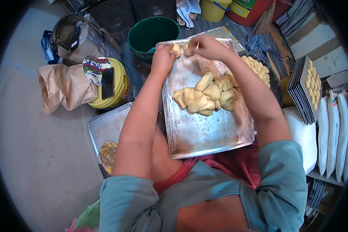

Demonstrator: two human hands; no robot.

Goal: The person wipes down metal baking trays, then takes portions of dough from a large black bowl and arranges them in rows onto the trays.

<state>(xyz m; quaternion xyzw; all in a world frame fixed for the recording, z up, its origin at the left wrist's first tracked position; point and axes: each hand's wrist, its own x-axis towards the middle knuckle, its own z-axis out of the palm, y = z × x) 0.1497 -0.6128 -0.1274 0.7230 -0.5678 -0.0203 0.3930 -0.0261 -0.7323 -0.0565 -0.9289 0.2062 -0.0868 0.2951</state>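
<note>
A worn metal baking tray rests across my lap, tilted slightly. In its middle lies a heap of pale yellow dough pieces. At the tray's far left corner my left hand curls its fingers round a small dough piece. Just to the right, my right hand is bent over the far edge, its fingers closed at another small dough piece. The two pieces are a short gap apart. My right forearm passes over the tray's right side and partly hides the heap's right end.
Beyond the tray stands a dark green bucket. On the right, a round dark pan holds many shaped dough pieces, near a stack of trays topped with more. A yellow lidded bucket carries a phone at left, beside a paper bag.
</note>
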